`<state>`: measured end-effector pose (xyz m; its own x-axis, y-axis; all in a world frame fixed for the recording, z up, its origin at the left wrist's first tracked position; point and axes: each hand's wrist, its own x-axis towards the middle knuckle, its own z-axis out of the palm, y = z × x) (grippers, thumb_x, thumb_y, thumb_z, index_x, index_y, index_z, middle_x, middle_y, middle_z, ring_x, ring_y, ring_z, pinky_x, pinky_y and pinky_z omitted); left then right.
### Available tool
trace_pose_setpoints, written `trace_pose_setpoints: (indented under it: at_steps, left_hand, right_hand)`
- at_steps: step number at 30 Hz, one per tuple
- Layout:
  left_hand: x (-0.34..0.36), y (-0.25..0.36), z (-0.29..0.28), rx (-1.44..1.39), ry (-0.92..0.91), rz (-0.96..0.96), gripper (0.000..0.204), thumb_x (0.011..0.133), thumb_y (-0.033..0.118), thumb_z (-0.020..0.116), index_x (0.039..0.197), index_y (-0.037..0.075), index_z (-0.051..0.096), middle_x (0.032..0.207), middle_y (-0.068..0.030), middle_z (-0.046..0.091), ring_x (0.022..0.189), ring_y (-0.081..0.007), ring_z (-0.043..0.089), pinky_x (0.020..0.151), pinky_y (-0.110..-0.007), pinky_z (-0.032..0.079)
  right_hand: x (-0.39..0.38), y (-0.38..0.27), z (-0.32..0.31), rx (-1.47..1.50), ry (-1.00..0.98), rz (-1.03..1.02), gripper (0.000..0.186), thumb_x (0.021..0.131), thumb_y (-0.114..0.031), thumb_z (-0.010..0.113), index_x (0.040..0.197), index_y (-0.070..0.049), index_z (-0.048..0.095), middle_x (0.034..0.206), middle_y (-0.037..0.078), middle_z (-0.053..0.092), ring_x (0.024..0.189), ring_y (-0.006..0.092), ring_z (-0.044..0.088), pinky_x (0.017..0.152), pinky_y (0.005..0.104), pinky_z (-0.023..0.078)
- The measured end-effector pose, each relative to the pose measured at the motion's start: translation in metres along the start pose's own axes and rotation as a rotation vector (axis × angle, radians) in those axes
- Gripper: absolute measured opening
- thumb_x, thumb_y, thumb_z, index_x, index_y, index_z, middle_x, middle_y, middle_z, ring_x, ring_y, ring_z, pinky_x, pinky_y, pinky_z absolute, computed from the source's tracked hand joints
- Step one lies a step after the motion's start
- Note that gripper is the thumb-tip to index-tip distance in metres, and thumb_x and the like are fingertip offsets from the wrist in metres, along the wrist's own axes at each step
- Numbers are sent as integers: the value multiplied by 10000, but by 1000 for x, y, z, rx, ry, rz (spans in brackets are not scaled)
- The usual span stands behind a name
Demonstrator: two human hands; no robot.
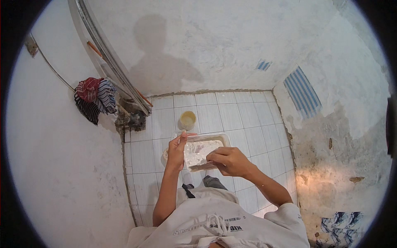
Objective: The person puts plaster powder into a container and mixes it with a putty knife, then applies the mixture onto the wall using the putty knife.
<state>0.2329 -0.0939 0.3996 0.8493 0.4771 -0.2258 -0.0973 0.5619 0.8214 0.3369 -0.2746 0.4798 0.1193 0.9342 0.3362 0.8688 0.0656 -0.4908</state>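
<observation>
A rectangular pale plastic tub [227, 141] with white paste in it is in front of my body, above the floor tiles. My left hand [177, 151] is closed at its left side, thumb up along the edge. The white paste [200, 149] lies spread and lumpy, with smears on the tub's walls. Over the tub's right part is my right hand [229, 160], its fingers bent and pressed together close to the paste. What they hold, if anything, is hidden beneath them. A whitish lump shows just left of my left hand; its kind is unclear.
A round yellowish mug [188, 119] with liquid in it stands on the tiled floor [231, 115] beyond the tub. On the left, bunched cloths [97, 96] hang beside long metal profiles [111, 58] leaning on the wall. Patchy plaster walls enclose the corner, with a blue-striped patch [302, 93] at right.
</observation>
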Motion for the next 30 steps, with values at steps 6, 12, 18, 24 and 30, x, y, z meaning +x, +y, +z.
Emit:
trace_pose_setpoints:
  at_steps: [6,12,18,24,30]
  left_hand:
    - [-2,9,11,7,-11,3,460,981,396,522,1051,-42,648,927,-119,689,805,-163,681,718,-302,576]
    - [4,5,0,101,-68,57,469,981,402,519,1054,-43,649,928,-112,689,808,-160,678,719,-302,573]
    - [6,2,-5,0,1,-6,482,981,405,516,1046,-54,646,926,-130,689,791,-169,682,700,-307,579]
    - [4,12,0,-17,5,39,499,979,422,512,1054,-50,654,941,-112,693,806,-155,678,724,-288,570]
    - [9,6,-6,-45,25,10,490,984,410,510,1061,-52,652,953,-123,694,797,-164,681,713,-289,580]
  right_hand:
    - [4,9,-12,57,98,87,258,717,-33,711,961,-88,649,879,77,681,771,263,679,632,354,556]
    - [17,12,-3,-165,107,13,284,703,-64,730,972,-96,645,896,61,680,804,251,675,666,355,563]
    - [9,15,-4,-56,35,19,319,683,-48,741,981,-104,641,900,54,672,793,250,663,678,360,558]
    - [7,17,-7,-82,71,43,278,705,-38,737,962,-90,645,872,69,673,773,251,669,641,347,553]
    - [6,16,-18,81,43,133,265,714,-26,725,960,-85,645,842,85,670,767,263,668,646,352,551]
